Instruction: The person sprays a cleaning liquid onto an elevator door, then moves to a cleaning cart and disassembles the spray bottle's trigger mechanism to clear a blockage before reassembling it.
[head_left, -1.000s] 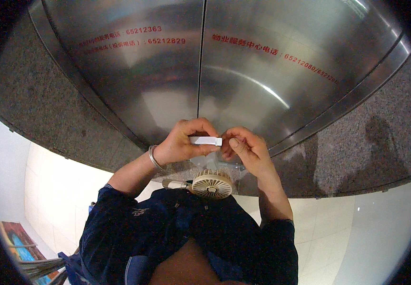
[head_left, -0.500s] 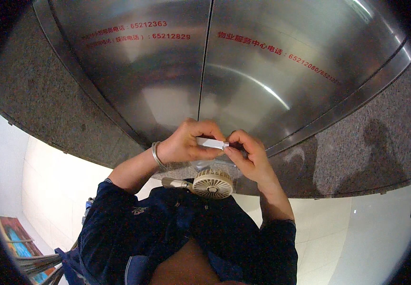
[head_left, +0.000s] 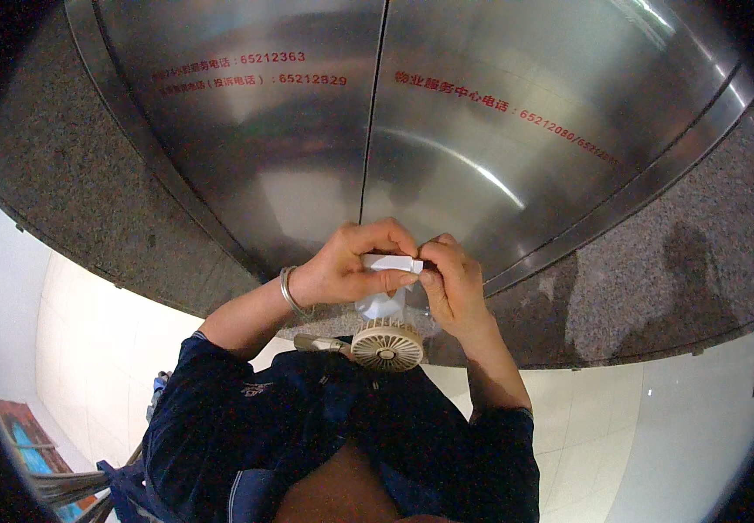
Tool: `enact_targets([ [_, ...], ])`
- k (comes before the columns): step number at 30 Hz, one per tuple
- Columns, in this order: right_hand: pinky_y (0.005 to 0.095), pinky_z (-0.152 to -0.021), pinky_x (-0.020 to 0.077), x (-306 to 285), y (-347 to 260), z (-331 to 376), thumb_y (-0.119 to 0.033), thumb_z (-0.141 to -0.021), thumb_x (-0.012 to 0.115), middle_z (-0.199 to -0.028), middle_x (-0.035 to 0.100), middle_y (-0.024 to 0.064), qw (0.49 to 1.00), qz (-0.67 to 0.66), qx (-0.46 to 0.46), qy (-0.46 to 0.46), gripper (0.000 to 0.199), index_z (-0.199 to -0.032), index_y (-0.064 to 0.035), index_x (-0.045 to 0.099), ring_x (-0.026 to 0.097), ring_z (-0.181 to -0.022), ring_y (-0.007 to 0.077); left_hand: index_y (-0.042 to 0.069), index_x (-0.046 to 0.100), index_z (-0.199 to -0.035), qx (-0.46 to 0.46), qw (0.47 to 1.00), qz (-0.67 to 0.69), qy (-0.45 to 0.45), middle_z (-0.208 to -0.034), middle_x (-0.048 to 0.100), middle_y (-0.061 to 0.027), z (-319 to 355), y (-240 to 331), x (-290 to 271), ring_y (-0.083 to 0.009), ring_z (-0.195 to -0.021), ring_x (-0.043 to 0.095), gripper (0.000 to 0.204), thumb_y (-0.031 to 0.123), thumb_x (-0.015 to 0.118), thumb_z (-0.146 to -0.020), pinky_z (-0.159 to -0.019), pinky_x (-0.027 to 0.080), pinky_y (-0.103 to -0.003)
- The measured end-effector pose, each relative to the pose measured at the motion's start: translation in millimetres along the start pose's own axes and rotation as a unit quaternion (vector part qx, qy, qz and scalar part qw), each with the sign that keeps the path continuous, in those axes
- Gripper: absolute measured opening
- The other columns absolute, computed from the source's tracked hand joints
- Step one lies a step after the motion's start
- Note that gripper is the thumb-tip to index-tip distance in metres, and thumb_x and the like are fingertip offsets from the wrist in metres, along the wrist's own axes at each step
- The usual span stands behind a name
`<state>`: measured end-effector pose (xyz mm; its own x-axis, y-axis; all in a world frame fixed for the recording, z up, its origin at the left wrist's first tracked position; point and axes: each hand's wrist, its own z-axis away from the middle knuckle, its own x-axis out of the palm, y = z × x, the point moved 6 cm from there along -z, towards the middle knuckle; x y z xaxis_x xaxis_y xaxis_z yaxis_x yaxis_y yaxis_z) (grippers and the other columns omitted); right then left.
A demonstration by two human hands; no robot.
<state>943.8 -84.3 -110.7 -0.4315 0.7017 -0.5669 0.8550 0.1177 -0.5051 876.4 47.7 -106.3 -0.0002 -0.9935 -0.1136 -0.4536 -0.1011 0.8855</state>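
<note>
My left hand (head_left: 338,263), with a silver bangle at its wrist, grips a small, slim white box-like piece (head_left: 387,262) between thumb and fingers. The piece lies level, its narrower end pointing right. At that end my right hand (head_left: 454,283) is closed, with thumb and forefinger pinched against the tip. I cannot make out whether the end is a cap or a flap. Just under the hands shows a whitish, see-through thing (head_left: 380,305), partly hidden. Below it, in front of my chest, is a cream round handheld fan (head_left: 387,347), which neither hand holds.
Brushed-steel double doors (head_left: 307,139) with red lettering stand right in front of me, a dark seam between them. Speckled grey stone (head_left: 682,253) frames them. Pale floor tiles (head_left: 89,340) spread behind, and a colourful picture (head_left: 37,444) is at the lower left.
My right thumb and fingers have shifted slightly right along the tip, showing more of its white end. More of the whitish see-through thing shows below. The view has tilted slightly.
</note>
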Motion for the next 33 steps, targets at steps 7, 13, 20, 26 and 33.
enact_targets([
  [7, 0.0433, -0.059, 0.0459, 0.9, -8.0, 2.0, -0.016, -0.083, 0.065, -0.085, 0.055, 0.0146, 0.998, 0.053, -0.025, 0.008, 0.021, -0.097, -0.0056, 0.053, 0.057, -0.07, 0.0341, 0.005, 0.062, -0.095, 0.067, 0.993, -0.101, -0.014, -0.088, 0.067, -0.006, 2.9, 2.8, -0.6, -0.015, -0.078, 0.066, 0.022, 0.007, 0.076, -0.079, -0.066, 0.051, -0.027],
  [13, 0.0437, -0.057, 0.043, 5.7, 2.1, 8.2, -0.012, -0.088, 0.058, -0.08, 0.054, 0.0148, 1.0, 0.006, -0.006, 0.024, 0.011, -0.093, -0.0042, 0.052, 0.055, -0.068, 0.0348, 0.004, 0.059, -0.097, 0.057, 0.99, -0.123, -0.033, -0.084, 0.065, -0.0072, -1.7, 7.3, 2.4, -0.0159, -0.078, 0.065, 0.023, 0.007, 0.074, -0.08, -0.068, 0.051, -0.028],
  [20, 0.0363, -0.059, 0.042, 17.5, 31.8, 21.8, -0.02, -0.096, 0.054, -0.078, 0.058, 0.0115, 0.958, -0.161, 0.238, 0.003, 0.018, -0.091, -0.0021, 0.052, 0.056, -0.07, 0.0222, 0.004, 0.059, -0.1, 0.022, 0.997, -0.076, -0.015, -0.084, 0.065, -0.0059, -5.5, -6.6, 0.6, -0.0127, -0.066, 0.064, 0.021, 0.007, 0.071, -0.084, -0.057, 0.05, -0.026],
  [26, 0.0364, -0.079, 0.0473, 11.0, 43.8, 20.5, -0.029, -0.085, 0.067, -0.101, 0.061, 0.0159, 0.976, -0.116, 0.132, 0.129, 0.048, -0.118, 0.0011, 0.05, 0.06, -0.088, 0.0258, 0.004, 0.058, -0.103, -0.025, 0.989, 0.093, 0.112, -0.085, 0.065, -0.0067, -31.7, -12.4, -19.1, -0.013, -0.065, 0.062, 0.018, 0.006, 0.066, -0.087, -0.058, 0.049, -0.027],
  [33, 0.0461, -0.095, 0.042, 12.0, 20.2, -5.8, -0.024, -0.071, 0.076, -0.123, 0.05, 0.0273, 0.953, 0.187, 0.079, 0.224, 0.08, -0.134, 0.0059, 0.035, 0.052, -0.11, 0.0413, 0.004, 0.055, -0.107, 0.009, 0.979, 0.091, 0.182, -0.088, 0.06, -0.0011, -71.6, 21.1, 5.0, -0.0066, -0.072, 0.056, 0.021, 0.01, 0.065, -0.09, -0.063, 0.046, -0.023],
])
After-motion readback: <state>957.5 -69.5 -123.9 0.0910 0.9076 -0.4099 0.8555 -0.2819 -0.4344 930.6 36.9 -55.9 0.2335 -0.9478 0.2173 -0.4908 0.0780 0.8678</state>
